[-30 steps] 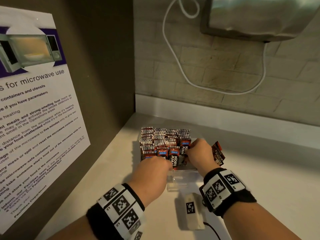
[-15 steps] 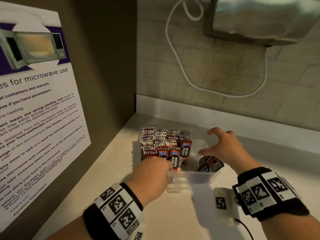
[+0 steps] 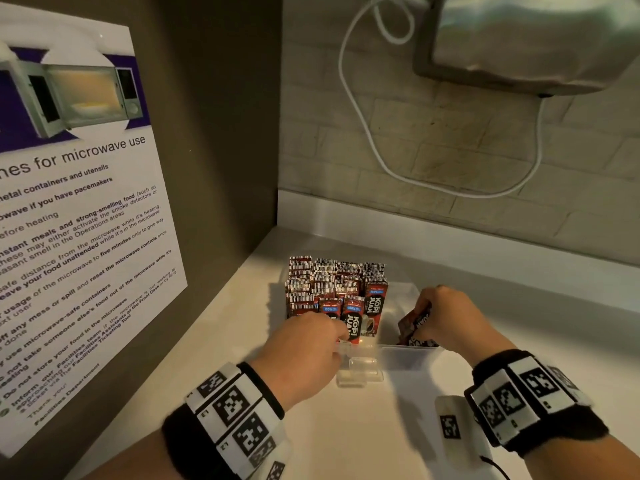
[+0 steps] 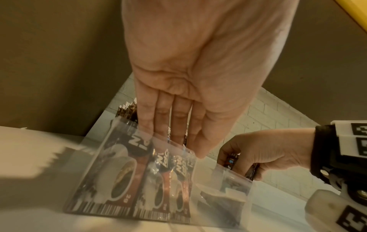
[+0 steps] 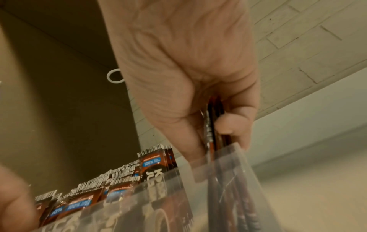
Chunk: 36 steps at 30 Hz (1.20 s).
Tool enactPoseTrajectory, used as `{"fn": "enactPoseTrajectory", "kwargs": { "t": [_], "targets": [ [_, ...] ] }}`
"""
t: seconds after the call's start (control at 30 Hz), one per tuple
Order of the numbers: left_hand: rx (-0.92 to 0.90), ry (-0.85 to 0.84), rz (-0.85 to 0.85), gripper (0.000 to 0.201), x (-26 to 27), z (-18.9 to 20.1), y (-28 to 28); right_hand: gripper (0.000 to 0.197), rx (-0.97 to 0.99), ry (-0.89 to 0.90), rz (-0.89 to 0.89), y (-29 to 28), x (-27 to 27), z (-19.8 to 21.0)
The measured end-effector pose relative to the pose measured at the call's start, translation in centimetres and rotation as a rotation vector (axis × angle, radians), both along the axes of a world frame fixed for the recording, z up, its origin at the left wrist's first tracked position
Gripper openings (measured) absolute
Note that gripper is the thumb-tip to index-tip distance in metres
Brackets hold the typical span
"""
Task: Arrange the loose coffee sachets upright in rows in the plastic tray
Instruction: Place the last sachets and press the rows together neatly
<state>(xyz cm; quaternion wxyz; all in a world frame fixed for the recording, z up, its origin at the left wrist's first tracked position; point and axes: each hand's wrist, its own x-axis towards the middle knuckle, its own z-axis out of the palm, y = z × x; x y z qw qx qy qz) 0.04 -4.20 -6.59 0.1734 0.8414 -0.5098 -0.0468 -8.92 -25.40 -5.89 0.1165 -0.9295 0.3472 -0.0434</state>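
Bench (image 3: 398,427) in a corner, pale top. Clear plastic tray (image 3: 408,351) sits on it. Left and back of the tray are packed with upright sachet rows (image 3: 332,282); right front part not filled. Left hand (image 3: 304,344) at the near-left rim, fingers straight and together per left wrist view, pressing against the front sachets (image 4: 127,175), gripping nothing. Right hand (image 3: 450,317) inside the tray's right side, thumb and fingers pinching a small bundle of loose sachets (image 5: 213,125) edge-on. Judgement: step is seating this bundle upright. Best done by lowering it straight down, sliding it against the standing row, left hand bracing so the rows don't topple, letting go only once the bundle stands.
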Motion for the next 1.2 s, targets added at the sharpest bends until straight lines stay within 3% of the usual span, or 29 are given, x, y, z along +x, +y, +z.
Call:
{"fn": "enactPoseTrajectory", "kwargs": {
  "t": [0.1,0.2,0.27,0.33,0.4,0.5,0.57,0.7,0.77,0.83,0.9,1.03,1.1,1.2],
  "targets": [
    [-0.01,0.001,0.008,0.024,-0.1,0.3,0.0,0.016,-0.1,0.036,-0.012,0.1,0.2,0.1],
    [-0.033,0.005,0.014,0.028,-0.3,0.7,0.0,0.012,-0.063,0.034,-0.012,0.1,0.1,0.7],
    [-0.061,0.005,0.013,0.03,-0.5,1.2,0.1,0.008,-0.001,-0.035,-0.026,0.0,-0.3,1.5],
    [-0.122,0.023,0.022,0.031,-0.7,1.9,0.2,0.018,0.035,-0.142,-0.042,-0.4,-0.9,2.7],
    [-0.232,0.074,0.043,0.031,-0.9,2.8,0.3,0.027,0.071,-0.352,-0.046,-0.6,-1.8,4.3],
    [-0.446,0.322,0.095,0.035,-1.3,3.7,-0.2,0.03,0.261,-0.802,-0.049,0.2,-3.0,7.0],
    [-0.538,0.599,0.11,0.054,-1.4,3.9,-0.9,0.029,0.443,-1.018,-0.009,1.6,-3.4,8.3],
    [-0.724,1.135,-0.096,0.112,-1.5,3.5,-1.8,0.03,0.872,-1.135,0.157,5.1,-2.9,9.2],
    [-0.903,1.286,-0.227,0.128,-1.3,3.3,-2.0,0.029,1.105,-1.094,0.182,6.7,-2.2,8.5],
    [-1.068,1.252,-0.273,0.125,-1.3,3.3,-2.0,0.025,1.273,-1.017,0.174,8.1,-1.4,7.5],
    [-1.203,1.174,-0.202,0.117,-1.3,3.4,-2.1,0.022,1.38,-0.92,0.151,9.0,-0.8,6.3],
    [-1.405,1.179,0.013,0.058,-1.2,3.9,-1.9,0.02,1.538,-0.867,0.121,10.3,0.1,4.2],
    [-1.387,1.128,0.137,0.036,-0.9,3.8,-1.7,0.021,1.442,-0.868,0.137,11.0,0.5,3.6],
    [-1.381,1.072,0.263,0.024,-0.4,3.7,-1.6,0.023,1.179,-0.791,0.298,11.6,0.4,3.3]
  ]
}}
